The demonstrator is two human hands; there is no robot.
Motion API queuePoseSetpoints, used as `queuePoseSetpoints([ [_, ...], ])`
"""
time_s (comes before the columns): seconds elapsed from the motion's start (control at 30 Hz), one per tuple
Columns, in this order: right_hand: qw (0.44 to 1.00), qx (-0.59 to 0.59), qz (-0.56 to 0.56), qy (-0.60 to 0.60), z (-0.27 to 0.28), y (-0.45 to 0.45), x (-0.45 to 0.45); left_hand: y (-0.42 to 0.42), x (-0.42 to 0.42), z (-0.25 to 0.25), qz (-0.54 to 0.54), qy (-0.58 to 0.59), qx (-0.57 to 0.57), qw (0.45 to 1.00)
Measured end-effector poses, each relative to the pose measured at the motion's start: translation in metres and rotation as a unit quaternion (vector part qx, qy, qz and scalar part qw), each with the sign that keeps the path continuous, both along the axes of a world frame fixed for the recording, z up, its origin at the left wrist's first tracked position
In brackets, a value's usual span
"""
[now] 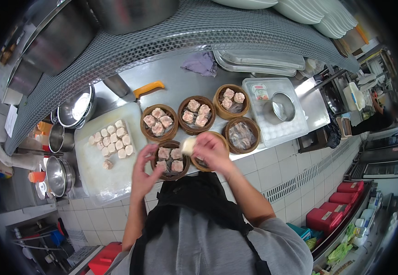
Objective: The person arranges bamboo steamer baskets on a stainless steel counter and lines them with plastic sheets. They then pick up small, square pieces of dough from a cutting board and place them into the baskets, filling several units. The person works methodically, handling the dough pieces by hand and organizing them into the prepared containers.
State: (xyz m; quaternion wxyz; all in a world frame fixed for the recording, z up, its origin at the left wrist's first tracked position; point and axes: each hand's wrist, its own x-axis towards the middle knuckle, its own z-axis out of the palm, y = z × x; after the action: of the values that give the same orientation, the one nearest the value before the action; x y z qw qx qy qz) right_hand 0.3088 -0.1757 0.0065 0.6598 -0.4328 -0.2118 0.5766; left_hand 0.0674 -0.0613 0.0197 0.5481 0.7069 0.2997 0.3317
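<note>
My left hand (145, 173) is at the left side of a round bamboo steamer basket (171, 178), fingers apart, the thumb over one of its dumplings (177, 166). Whether it touches basket or dumpling cannot be told. Between the fingertips of my right hand (212, 153) is a pale dumpling (187, 146), blurred. Below that hand sits another steamer basket (201, 167), mostly covered by it. Behind are a left basket (159, 139) and a middle basket (196, 132), both holding dumplings. The rear right basket (231, 116) holds three; the front right basket (243, 150) holds clear film.
Rows of dumplings (113, 139) and a lone one (108, 164) lie on a white board (106, 189) at left. Beyond lies a yellow-handled knife (149, 88). A plastic box (278, 134) bears a metal ring (283, 106). A mesh shelf (192, 37) overhangs the counter.
</note>
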Motion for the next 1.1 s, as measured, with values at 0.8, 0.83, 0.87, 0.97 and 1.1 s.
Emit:
queuePoseSetpoints([
  [0.8,0.614,-0.384,-0.105,-0.682,-0.016,0.047,0.184,0.052,-0.167,-0.078,0.388,0.230,0.029,0.892],
  [0.83,0.618,-0.381,-0.098,-0.681,-0.015,0.048,0.185,0.052,-0.170,-0.079,0.390,0.226,0.024,0.892],
  [0.87,0.621,-0.378,-0.091,-0.680,-0.014,0.047,0.185,0.054,-0.173,-0.080,0.392,0.221,0.020,0.893],
  [0.97,0.611,-0.353,-0.104,-0.701,-0.014,0.046,0.184,0.058,-0.175,-0.080,0.396,0.218,0.017,0.892],
  [1.1,0.603,-0.361,-0.135,-0.698,-0.006,0.049,0.172,0.062,-0.186,-0.083,0.401,0.230,0.013,0.887],
])
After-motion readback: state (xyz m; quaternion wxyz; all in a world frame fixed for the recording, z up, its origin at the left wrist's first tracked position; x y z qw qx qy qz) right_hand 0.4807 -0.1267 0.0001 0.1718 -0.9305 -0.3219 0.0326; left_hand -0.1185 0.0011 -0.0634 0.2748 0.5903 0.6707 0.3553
